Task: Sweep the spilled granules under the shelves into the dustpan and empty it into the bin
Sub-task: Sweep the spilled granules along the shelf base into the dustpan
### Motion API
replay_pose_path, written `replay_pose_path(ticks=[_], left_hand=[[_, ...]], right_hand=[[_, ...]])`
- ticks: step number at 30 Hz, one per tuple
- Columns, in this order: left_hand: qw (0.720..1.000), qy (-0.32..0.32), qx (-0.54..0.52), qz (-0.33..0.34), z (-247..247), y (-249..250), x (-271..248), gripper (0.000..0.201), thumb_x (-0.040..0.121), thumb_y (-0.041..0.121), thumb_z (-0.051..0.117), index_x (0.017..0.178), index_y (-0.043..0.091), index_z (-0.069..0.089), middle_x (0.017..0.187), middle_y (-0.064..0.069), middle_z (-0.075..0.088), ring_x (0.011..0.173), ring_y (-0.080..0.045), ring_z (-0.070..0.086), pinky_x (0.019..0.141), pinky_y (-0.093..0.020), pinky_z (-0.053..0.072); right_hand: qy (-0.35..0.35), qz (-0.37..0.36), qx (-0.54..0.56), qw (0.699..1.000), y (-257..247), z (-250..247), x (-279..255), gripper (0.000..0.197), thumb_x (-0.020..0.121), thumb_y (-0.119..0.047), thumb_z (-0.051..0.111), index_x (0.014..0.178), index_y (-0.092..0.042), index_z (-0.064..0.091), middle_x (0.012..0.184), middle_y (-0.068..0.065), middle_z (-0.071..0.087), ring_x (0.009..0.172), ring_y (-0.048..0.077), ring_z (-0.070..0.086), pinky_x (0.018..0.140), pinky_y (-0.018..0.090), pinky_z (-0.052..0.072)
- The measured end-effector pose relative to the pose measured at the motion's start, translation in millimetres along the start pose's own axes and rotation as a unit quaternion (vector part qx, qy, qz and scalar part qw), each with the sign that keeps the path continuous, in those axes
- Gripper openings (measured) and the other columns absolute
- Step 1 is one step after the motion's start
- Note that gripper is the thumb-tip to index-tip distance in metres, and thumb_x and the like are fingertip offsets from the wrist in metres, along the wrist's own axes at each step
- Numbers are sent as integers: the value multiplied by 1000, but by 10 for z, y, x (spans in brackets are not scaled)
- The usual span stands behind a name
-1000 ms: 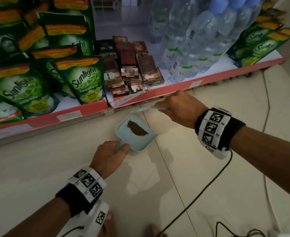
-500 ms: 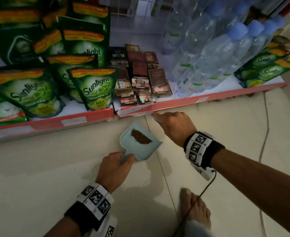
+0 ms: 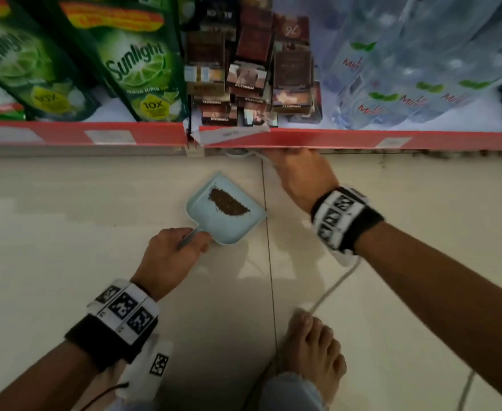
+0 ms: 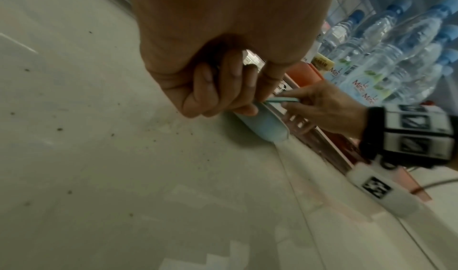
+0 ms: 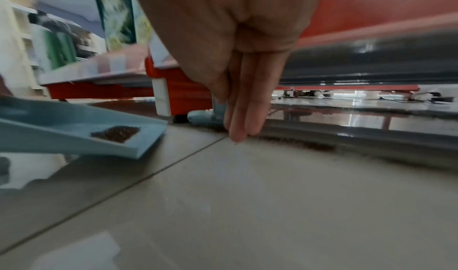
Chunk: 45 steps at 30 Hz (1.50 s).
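A light blue dustpan [image 3: 229, 229] lies on the tiled floor in front of the red shelf edge [image 3: 332, 140], with a pile of brown granules [image 3: 227, 202] in it. My left hand [image 3: 184, 244] grips its handle from behind. My right hand [image 3: 291, 164] is low against the shelf's bottom edge and holds a small blue brush [image 5: 205, 115], whose head reaches under the shelf. In the right wrist view, loose granules [image 5: 317, 147] lie in a line along the shelf base, right of the brush. The dustpan [image 5: 74, 129] sits tilted to its left.
Green Sunlight pouches [image 3: 137, 69], cigarette packs [image 3: 244, 84] and water bottles [image 3: 407, 78] fill the bottom shelf. My bare foot [image 3: 312, 354] stands on the floor near a cable [image 3: 332, 292] that runs from my right wrist. Small specks dot the tiles [image 4: 59, 129].
My right hand has moved down and forward to the shelf's bottom edge, taking the brush under it. The dustpan stays on the floor in my left hand. My head has come closer.
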<state>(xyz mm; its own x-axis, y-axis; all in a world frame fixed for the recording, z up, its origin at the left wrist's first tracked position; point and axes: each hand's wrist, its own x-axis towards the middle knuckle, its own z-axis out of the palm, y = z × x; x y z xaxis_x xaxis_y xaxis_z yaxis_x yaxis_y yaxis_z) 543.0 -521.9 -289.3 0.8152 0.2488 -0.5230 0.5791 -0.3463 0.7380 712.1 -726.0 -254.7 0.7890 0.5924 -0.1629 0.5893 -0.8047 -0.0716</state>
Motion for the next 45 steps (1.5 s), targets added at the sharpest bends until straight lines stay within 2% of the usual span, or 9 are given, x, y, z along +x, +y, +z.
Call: replay_pose_path(ticks=[5, 9, 12, 18, 22, 25, 32, 39, 45], left_hand=[[999, 1, -31, -14, 43, -7, -93, 30, 76, 50, 55, 63, 25, 66, 42, 11, 48, 42, -3, 42, 55, -29, 38], [999, 10, -39, -13, 53, -64, -116, 30, 76, 52, 55, 64, 26, 66, 41, 11, 47, 41, -3, 41, 55, -29, 38], [999, 16, -47, -20, 43, -118, -108, 29, 76, 51, 55, 65, 28, 68, 41, 11, 48, 39, -4, 42, 54, -29, 37], [998, 17, -54, -16, 30, -182, -130, 29, 83, 45, 57, 64, 26, 68, 40, 10, 46, 38, -4, 41, 50, -28, 35], [998, 11, -62, -20, 39, -173, -117, 30, 77, 48, 57, 61, 25, 67, 39, 9, 45, 38, -4, 39, 51, -27, 34], [998, 2, -54, -20, 61, -158, -106, 30, 76, 48, 57, 61, 24, 66, 40, 11, 47, 40, -4, 39, 53, -27, 35], [1000, -2, -28, -3, 90, -128, -99, 32, 86, 38, 61, 60, 19, 65, 40, 9, 46, 39, -3, 40, 53, -27, 35], [999, -6, -45, -18, 53, -147, -201, 31, 74, 47, 56, 58, 21, 64, 41, 10, 45, 40, -3, 39, 51, -27, 34], [999, 22, -35, -2, 0, -276, -302, 34, 91, 34, 60, 58, 26, 64, 40, 10, 46, 39, -2, 40, 51, -26, 33]], right_hand=[[31, -34, 52, 998, 439, -272, -407, 43, 96, -16, 41, 136, -23, 55, 122, 19, 66, 106, 43, 62, 83, 52, 54], [45, -103, 17, 994, 287, -291, -192, 46, 101, -17, 43, 146, -27, 44, 136, 16, 60, 117, 40, 60, 91, 50, 51], [-6, -104, -34, 994, 26, -160, 10, 60, 99, -9, 43, 152, -31, 28, 118, 16, 68, 100, 39, 66, 80, 48, 55], [-90, -71, -83, 990, 177, -222, -161, 44, 96, -10, 40, 138, -24, 47, 109, 21, 67, 100, 40, 63, 81, 48, 52], [-2, -73, 11, 997, 371, -516, -499, 44, 91, -18, 34, 125, -15, 61, 93, 23, 70, 82, 43, 66, 71, 51, 55], [36, -96, 46, 994, 257, -501, -413, 43, 93, -10, 45, 134, -15, 58, 105, 25, 70, 85, 45, 68, 74, 54, 56], [-41, -68, -32, 996, 69, -224, -99, 57, 94, -4, 41, 145, -30, 42, 123, 18, 65, 107, 37, 63, 87, 47, 53], [-1, -93, 32, 995, 497, -489, -538, 47, 84, -7, 41, 125, -9, 64, 87, 24, 72, 75, 43, 68, 66, 51, 57], [3, -118, 119, 986, -12, -294, -62, 41, 98, -11, 49, 137, -20, 56, 109, 21, 72, 91, 38, 69, 82, 48, 54]])
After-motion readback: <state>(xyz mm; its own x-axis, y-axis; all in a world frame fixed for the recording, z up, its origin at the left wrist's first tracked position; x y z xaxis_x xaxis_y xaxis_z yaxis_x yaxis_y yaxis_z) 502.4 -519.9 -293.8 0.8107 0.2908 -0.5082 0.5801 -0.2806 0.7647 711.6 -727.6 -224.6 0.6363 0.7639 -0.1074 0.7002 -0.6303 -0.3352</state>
